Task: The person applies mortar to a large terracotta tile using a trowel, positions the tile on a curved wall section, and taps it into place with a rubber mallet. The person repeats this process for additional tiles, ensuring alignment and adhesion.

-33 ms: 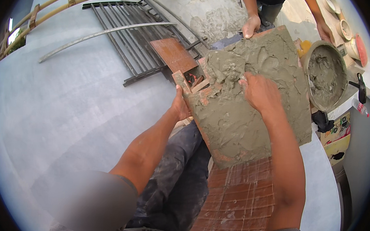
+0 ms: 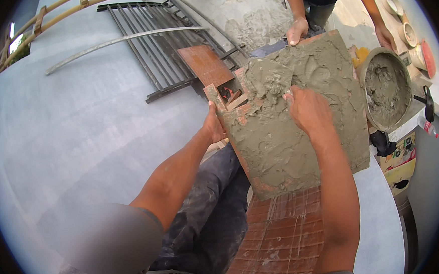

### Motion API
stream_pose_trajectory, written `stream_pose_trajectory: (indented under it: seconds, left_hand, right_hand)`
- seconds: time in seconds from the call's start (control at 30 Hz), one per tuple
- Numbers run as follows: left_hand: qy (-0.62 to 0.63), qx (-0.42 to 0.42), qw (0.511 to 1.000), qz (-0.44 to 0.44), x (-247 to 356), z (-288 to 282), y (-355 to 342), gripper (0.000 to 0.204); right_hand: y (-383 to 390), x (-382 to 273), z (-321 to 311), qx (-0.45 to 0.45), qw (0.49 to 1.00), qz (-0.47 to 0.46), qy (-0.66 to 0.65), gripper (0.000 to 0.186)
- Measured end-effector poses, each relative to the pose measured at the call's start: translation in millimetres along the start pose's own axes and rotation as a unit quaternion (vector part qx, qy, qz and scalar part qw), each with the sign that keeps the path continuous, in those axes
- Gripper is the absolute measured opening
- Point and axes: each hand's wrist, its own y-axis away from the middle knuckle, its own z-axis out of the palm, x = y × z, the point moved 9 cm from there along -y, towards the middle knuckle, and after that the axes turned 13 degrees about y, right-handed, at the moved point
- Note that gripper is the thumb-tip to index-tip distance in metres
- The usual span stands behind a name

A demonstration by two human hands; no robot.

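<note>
A large square orange tile (image 2: 331, 39) is tilted up in front of me, its upper face spread with wet grey mortar (image 2: 299, 152). My left hand (image 2: 213, 125) is closed on its left edge, thumb near the corner. My right hand (image 2: 311, 110) wraps round the handle of a trowel (image 2: 268, 78); its blade is caked with mortar and lies over the tile's upper left part. Most of the handle is hidden by my fingers. At the far edge, another person's hand (image 2: 298, 31) touches the same tile.
A round bucket of mortar (image 2: 387, 89) stands to the right. Behind on the left are a black metal grille (image 2: 144, 47), a smaller brown tile (image 2: 206, 65) and a bamboo ladder (image 2: 87, 1). Ridged reddish tiles (image 2: 279, 236) lie below the coated one. A plastic bottle (image 2: 427, 127) is at far right.
My right forearm has shifted slightly left. The trowel blade sits a touch higher on the mortar; my left hand stays in place.
</note>
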Motion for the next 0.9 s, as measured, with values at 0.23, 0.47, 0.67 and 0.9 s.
stream_pose_trajectory:
  seconds: [0.23,0.47,0.67,0.9]
  left_hand:
    - [0.014,-0.004,1.0,0.018,5.6,-1.4,-7.5,0.121]
    - [-0.004,-0.014,1.0,0.015,6.3,-12.8,-21.3,0.122]
    - [0.027,-0.083,0.996,0.009,4.3,4.5,-6.3,0.123]
    - [-0.005,-0.015,1.0,0.023,10.0,-14.7,-15.1,0.122]
  right_hand:
    - [43.6,11.4,48.2,-0.146,0.98,0.03,-0.131,0.035]
    - [112.7,83.5,57.9,0.003,0.986,0.158,-0.044,0.037]
    - [181.8,162.3,27.2,0.16,0.931,0.31,-0.109,0.038]
    - [202.5,290.9,-3.6,0.232,0.897,0.374,-0.05,0.04]
